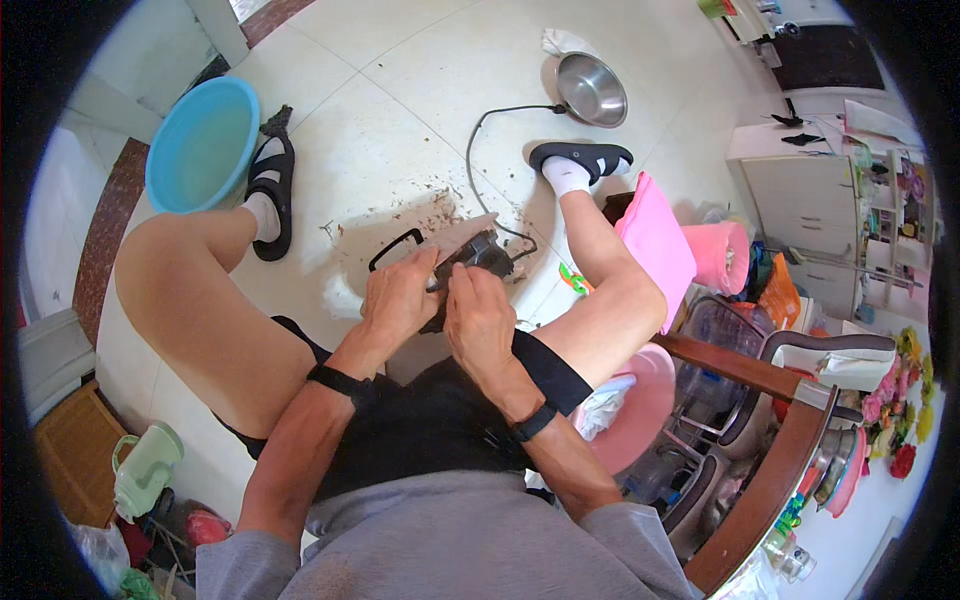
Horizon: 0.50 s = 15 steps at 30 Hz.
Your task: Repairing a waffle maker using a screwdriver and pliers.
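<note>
Both hands meet between my knees, low over the floor. My left hand (397, 297) is closed, with its fingers against a dark, boxy thing (485, 255) whose exact kind I cannot make out. My right hand (477, 318) lies closed beside it, fingertips pressed on the near side of the same thing. Just beyond it shows a flat, pinkish-beige piece (460, 236), and a black loop handle (396, 247) stands to the left. A black cord (470, 150) curves from near the dark thing toward a steel bowl (591, 90). My fingers hide part of what they hold.
Brown crumbs (425, 212) litter the pale tiled floor ahead. A blue basin (203, 145) of cloudy water stands at far left. To the right are a pink bin (717, 257), a pink tub (640, 410) with white cloth, and a wooden-edged table (775, 490). A green jug (148, 470) is lower left.
</note>
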Motion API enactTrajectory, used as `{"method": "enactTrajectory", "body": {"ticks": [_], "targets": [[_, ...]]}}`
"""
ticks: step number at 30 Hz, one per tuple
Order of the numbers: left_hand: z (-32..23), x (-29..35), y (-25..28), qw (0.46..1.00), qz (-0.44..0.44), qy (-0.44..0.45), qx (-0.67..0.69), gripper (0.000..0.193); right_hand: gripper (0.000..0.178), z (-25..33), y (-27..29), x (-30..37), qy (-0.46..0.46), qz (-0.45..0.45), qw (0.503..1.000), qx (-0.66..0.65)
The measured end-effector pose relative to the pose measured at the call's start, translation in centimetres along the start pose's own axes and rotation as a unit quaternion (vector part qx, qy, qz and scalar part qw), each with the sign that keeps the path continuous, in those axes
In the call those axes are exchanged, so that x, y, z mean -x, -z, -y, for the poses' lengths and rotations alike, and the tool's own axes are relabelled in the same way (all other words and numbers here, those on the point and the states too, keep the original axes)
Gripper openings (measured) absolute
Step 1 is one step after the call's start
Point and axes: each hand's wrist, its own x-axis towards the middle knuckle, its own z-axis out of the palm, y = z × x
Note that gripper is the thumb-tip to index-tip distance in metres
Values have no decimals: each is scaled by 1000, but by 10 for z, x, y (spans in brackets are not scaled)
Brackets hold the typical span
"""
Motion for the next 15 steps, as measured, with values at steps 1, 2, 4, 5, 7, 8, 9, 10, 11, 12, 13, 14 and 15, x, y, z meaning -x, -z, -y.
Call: {"method": "enactTrajectory", "body": {"ticks": [1,2,4,5,7,8,9,10,11,12,13,14,15], "targets": [[2,-1,-2,1000,-4,4,-5,53,38,2,-2,-1,-9,6,1000,8],[3,-2,-4,1000,-7,7,-10,53,38,6,-4,0,-9,5,1000,10],[4,-1,-4,1000,-19,-2,-7,46,32,14,-7,-1,-53,-3,999,7],[4,-1,-5,999,-31,-9,-4,39,33,14,-8,-2,-54,-11,998,9],[7,-2,-7,999,-41,-13,-10,42,36,13,-6,-3,-46,-2,999,22],[8,-2,-9,998,-51,-15,-15,44,39,13,-5,-3,-37,9,999,34],[9,-2,-7,998,-51,-16,-16,44,39,15,-4,-1,-38,8,999,34],[10,-1,-6,999,-42,-3,-16,46,40,19,-2,1,-30,17,999,32],[10,-1,-5,999,-34,11,-17,47,40,21,-1,3,-23,26,999,31],[7,-1,-3,999,-33,7,-16,47,40,19,-1,2,-24,25,999,33],[3,-2,-1,1000,-22,10,-15,47,39,16,-2,-1,-35,15,999,30],[0,-3,1,1000,-12,13,-13,47,39,12,-3,-5,-45,6,999,26],[0,-3,0,1000,-11,12,-14,47,37,10,-5,-10,-54,13,998,24]]}}
